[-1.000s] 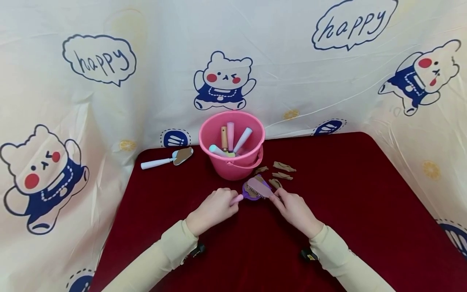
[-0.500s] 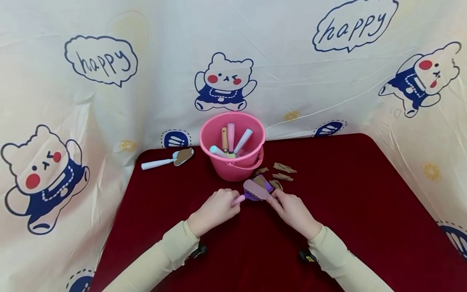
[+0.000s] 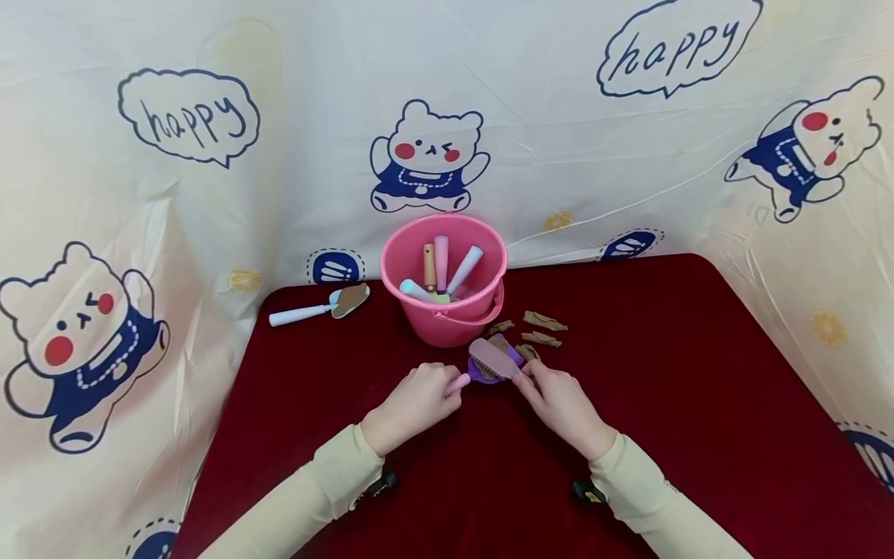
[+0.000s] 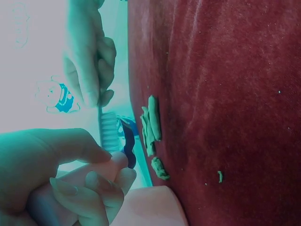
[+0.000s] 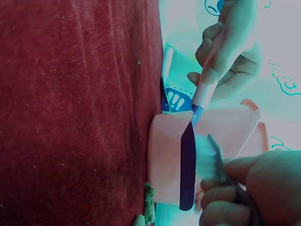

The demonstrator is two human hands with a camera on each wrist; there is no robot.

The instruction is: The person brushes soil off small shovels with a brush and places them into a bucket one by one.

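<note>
My left hand [image 3: 419, 400] grips the pink handle of a small purple hand trowel [image 3: 482, 378], which it holds above the table in front of the bucket. The dark blade shows edge-on in the right wrist view. In my right hand [image 3: 566, 400] is a brush with a pale pink back [image 3: 493, 359]. Its bristles [image 4: 110, 132] face the blade and appear to touch it. Brown material shows on the blade in the head view, partly hidden by the brush. Several brown, clay-like strips [image 3: 541, 337] lie on the table just beyond the right hand.
A pink bucket [image 3: 433, 322] stands behind the hands, with several tool handles sticking up inside. To its left lies a white-handled trowel [image 3: 298, 314] with brown material on its blade. Dark red cloth [image 3: 670, 349] covers the table. A printed curtain hangs behind.
The brush has slid a short way over the trowel blade, first toward the handle and then slightly back up. Both hands keep their grip; bucket and brown strips have not moved.
</note>
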